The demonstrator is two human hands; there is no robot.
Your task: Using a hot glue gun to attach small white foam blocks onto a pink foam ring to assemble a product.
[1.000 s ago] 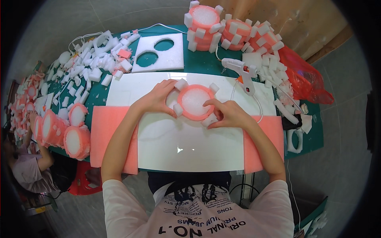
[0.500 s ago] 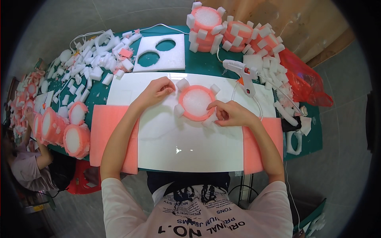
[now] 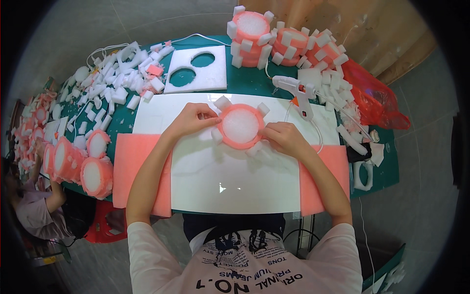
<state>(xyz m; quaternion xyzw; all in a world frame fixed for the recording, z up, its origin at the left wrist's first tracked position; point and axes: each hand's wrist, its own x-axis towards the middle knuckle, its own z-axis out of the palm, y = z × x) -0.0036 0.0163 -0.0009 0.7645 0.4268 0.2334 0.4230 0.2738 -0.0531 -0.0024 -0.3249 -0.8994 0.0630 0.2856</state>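
Note:
A round foam piece (image 3: pixel 241 126), with a pink ring around a white disc, lies flat on the glossy white board (image 3: pixel 235 181). Small white foam blocks stick out around its rim, among them one at the upper left (image 3: pixel 223 102) and one at the upper right (image 3: pixel 263 109). My left hand (image 3: pixel 195 120) has its fingertips closed against the left side of the ring. On the opposite side, my right hand (image 3: pixel 286 139) is curled with its fingers at the ring's edge, partly covering the lower-right block. A white glue gun (image 3: pixel 299 93) rests beyond my right hand.
Loose white foam scraps (image 3: pixel 112 76) are heaped at the far left. Finished-looking pink foam rounds with blocks (image 3: pixel 250 41) stand at the back right, beside a red plastic bag (image 3: pixel 374 98). Plain pink rounds (image 3: pixel 95 176) sit at left. Another person (image 3: pixel 36 210) works there.
My left fingers have come in from beside the ring to touch its left side. My right hand has shifted from over the lower-right rim and block to the right edge.

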